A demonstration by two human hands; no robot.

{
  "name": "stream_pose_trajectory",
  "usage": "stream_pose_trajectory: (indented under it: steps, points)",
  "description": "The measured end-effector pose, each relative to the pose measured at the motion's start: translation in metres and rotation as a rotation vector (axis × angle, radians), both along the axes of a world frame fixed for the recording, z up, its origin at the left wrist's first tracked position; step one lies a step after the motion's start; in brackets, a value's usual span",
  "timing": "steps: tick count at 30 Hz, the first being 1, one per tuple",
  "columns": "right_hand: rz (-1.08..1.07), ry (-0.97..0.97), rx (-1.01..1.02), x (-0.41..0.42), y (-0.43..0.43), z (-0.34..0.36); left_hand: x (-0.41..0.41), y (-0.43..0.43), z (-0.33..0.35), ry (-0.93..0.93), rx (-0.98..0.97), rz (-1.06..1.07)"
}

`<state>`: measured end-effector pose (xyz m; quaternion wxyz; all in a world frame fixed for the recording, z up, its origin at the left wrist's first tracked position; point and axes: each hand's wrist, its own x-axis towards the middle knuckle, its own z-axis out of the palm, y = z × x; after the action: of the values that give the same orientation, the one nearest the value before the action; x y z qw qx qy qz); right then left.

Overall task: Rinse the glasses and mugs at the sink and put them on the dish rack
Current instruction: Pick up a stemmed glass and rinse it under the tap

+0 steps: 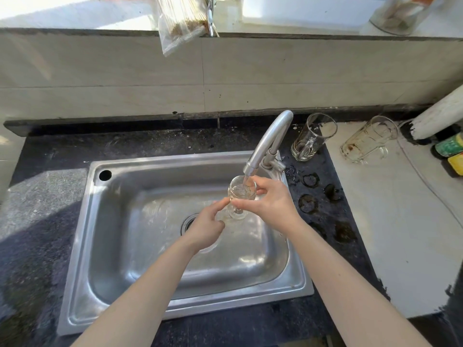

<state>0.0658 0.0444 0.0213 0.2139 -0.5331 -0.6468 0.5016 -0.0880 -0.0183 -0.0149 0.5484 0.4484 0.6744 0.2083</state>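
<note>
Over the steel sink (82, 271): right hand (273, 204) clamped round a clear glass (240, 194). Left hand (206, 229) index tip touches its side, grip unclear. Glass upright, long axis vertical, mouth up under the running faucet (270, 136). Behind right: clean handled mug (312, 139) and stained handled mug (368, 141), both upright. Green-label bottle (449, 146), text unreadable.

Bare forearms, bare left hand (205, 227) and right hand (271, 202).

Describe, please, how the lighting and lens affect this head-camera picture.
Head view: sunlight blows out the ledge and glares off the sink basin; shadow darkens the left counter; the wide lens bows the backsplash lines; the glass in the right hand's grip blurs into reflections.
</note>
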Motion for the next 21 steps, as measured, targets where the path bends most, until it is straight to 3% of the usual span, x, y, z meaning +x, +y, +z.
stream_pose_trajectory:
  steps: [21]
  points:
    - [-0.083,0.042,-0.152,-0.005,0.015,-0.012,0.004,-0.003,0.002,-0.125,-0.011,0.062]
